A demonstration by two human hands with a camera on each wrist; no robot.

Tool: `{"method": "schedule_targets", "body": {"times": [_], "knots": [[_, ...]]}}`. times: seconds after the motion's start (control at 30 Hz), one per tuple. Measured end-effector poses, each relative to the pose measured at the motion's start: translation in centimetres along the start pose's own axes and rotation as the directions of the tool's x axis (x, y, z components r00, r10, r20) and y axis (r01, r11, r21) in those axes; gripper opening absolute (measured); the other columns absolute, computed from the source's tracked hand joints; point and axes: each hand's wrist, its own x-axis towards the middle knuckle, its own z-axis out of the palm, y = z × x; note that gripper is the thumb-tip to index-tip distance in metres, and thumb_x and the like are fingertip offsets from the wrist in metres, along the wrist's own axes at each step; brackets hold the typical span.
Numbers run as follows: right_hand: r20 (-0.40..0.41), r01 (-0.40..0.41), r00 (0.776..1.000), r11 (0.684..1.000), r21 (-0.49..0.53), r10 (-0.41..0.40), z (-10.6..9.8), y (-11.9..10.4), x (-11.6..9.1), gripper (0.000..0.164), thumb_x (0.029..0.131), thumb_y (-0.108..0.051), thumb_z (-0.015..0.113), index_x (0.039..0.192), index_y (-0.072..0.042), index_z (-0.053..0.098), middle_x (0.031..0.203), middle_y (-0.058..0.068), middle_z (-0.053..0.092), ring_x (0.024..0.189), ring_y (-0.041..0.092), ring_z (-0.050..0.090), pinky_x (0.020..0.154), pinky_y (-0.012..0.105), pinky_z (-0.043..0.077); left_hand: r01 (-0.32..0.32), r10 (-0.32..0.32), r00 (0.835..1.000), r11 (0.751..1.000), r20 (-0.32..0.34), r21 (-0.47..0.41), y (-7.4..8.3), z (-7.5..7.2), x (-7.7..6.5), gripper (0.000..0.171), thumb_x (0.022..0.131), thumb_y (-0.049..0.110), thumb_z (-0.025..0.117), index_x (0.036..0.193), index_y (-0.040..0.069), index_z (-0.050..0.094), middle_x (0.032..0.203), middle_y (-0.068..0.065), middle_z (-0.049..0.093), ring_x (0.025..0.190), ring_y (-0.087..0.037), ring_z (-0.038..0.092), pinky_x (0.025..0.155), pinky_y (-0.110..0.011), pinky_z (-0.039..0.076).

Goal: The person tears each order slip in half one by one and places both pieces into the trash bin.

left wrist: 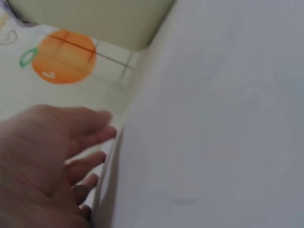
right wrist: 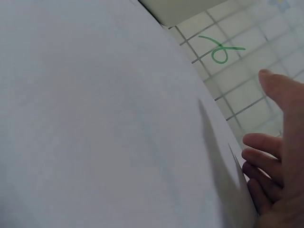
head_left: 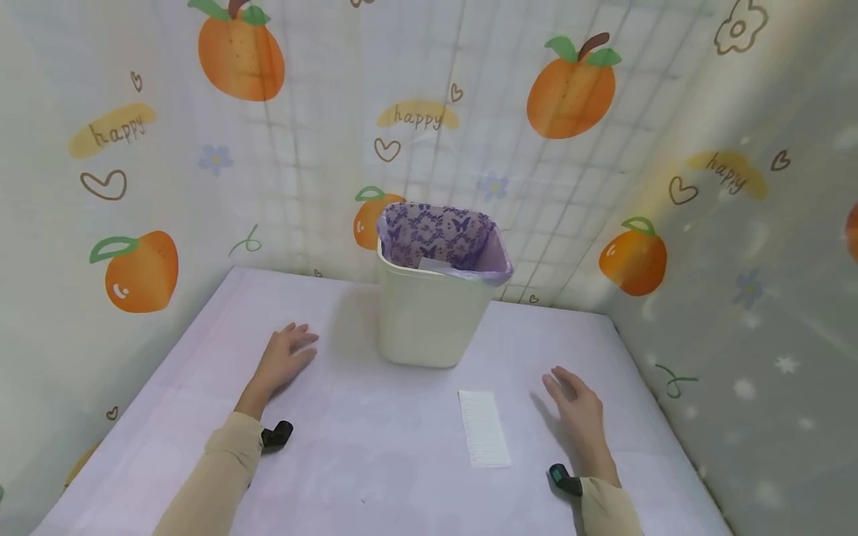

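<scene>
A pale cream waste bin point(head_left: 429, 320) stands towards the back of the table, lined with a purple patterned bag point(head_left: 439, 231). Something whitish point(head_left: 434, 264) shows inside the bin near its front rim; its kind is unclear. In front of the bin lies a white paper slip point(head_left: 484, 429) with faint lines on it. My left hand point(head_left: 287, 357) is left of the bin, low over the table, fingers relaxed and holding nothing. To the right of the slip, my right hand point(head_left: 578, 409) hovers with loosely bent fingers and nothing in them. Both wrist views show these bare hands beside the table surface.
The light lilac tabletop point(head_left: 375, 447) spreads around the bin and slip. Behind and beside it hang curtains point(head_left: 322, 149) printed with oranges and hearts. A small black device point(head_left: 276, 435) sits at the left wrist, another black device point(head_left: 564, 480) at the right.
</scene>
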Motion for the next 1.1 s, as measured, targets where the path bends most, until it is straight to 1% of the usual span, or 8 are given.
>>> {"method": "schedule_targets", "body": {"times": [0.13,0.33,0.5,0.6,0.7,0.8,0.93,1.1], "knots": [[0.013,0.002,1.0,1.0,-0.01,-0.001,0.0,0.1,-0.4,0.072,0.101,-0.063,0.06,0.151,-0.011,0.056,0.161,0.016,0.05,0.155,0.041,0.035,0.126,0.061,0.024,-0.009,0.009,0.999,1.0,-0.052,-0.012,0.2,0.7,-0.7,0.025,0.098,0.017,0.072,0.12,0.006,0.076,0.153,-0.022,0.056,0.155,-0.047,0.031,0.128,-0.066,0.006],[0.038,0.014,0.999,1.0,-0.027,-0.013,0.1,0.1,-1.7,0.067,0.101,-0.06,0.061,0.147,-0.011,0.059,0.158,0.016,0.053,0.153,0.04,0.037,0.125,0.063,0.024,0.011,-0.012,0.999,1.0,-0.046,-0.022,0.0,1.2,-1.6,0.025,0.1,0.029,0.074,0.118,0.012,0.078,0.152,-0.016,0.059,0.155,-0.042,0.034,0.128,-0.066,0.013],[0.027,0.034,0.999,0.999,-0.001,-0.034,0.6,-0.1,-1.5,0.061,0.1,-0.056,0.066,0.14,-0.011,0.065,0.152,0.016,0.059,0.15,0.039,0.042,0.125,0.062,0.025,0.018,-0.019,0.997,1.0,-0.069,-0.017,-0.2,1.2,-1.6,0.025,0.099,0.031,0.075,0.117,0.014,0.078,0.152,-0.014,0.06,0.154,-0.041,0.036,0.124,-0.07,0.02],[0.029,0.051,0.998,0.999,0.004,-0.052,0.7,-0.5,-1.2,0.06,0.1,-0.056,0.067,0.139,-0.01,0.065,0.149,0.016,0.061,0.148,0.039,0.045,0.124,0.061,0.026,-0.01,0.009,0.995,1.0,-0.104,-0.014,0.1,1.4,-1.3,0.023,0.098,0.028,0.076,0.114,0.013,0.079,0.148,-0.015,0.063,0.152,-0.042,0.039,0.123,-0.07,0.022],[0.049,0.063,0.997,0.998,0.007,-0.063,0.9,-1.0,-1.4,0.061,0.099,-0.056,0.068,0.14,-0.011,0.064,0.149,0.016,0.06,0.148,0.038,0.045,0.124,0.062,0.027,-0.046,0.044,0.991,0.999,-0.123,-0.019,0.7,1.8,-1.4,0.019,0.096,0.026,0.077,0.111,0.013,0.079,0.144,-0.016,0.065,0.149,-0.043,0.043,0.121,-0.07,0.027],[0.066,0.076,0.995,0.997,-0.016,-0.075,1.1,-1.4,-1.6,0.063,0.099,-0.056,0.067,0.144,-0.012,0.06,0.151,0.015,0.058,0.149,0.038,0.043,0.124,0.063,0.026,-0.072,0.068,0.993,0.997,-0.1,-0.034,1.5,2.5,-1.6,0.018,0.096,0.026,0.078,0.11,0.014,0.079,0.143,-0.014,0.066,0.148,-0.042,0.045,0.121,-0.069,0.029],[0.074,0.103,0.992,0.994,-0.043,-0.1,1.3,-1.7,-1.8,0.066,0.1,-0.052,0.069,0.15,-0.013,0.054,0.152,0.014,0.058,0.151,0.038,0.041,0.124,0.064,0.026,-0.099,0.095,0.993,0.994,-0.07,-0.047,2.3,3.3,-1.9,0.016,0.096,0.023,0.078,0.11,0.016,0.079,0.143,-0.013,0.067,0.148,-0.041,0.046,0.125,-0.064,0.026],[0.119,0.142,0.984,0.988,-0.064,-0.134,1.7,-2.0,-2.3,0.069,0.097,-0.051,0.074,0.15,-0.011,0.053,0.154,0.015,0.055,0.151,0.038,0.041,0.124,0.064,0.026,-0.119,0.113,0.99,0.991,-0.083,-0.06,2.9,3.8,-2.2,0.014,0.094,0.018,0.079,0.108,0.015,0.079,0.142,-0.014,0.067,0.147,-0.042,0.047,0.124,-0.065,0.027]]}}
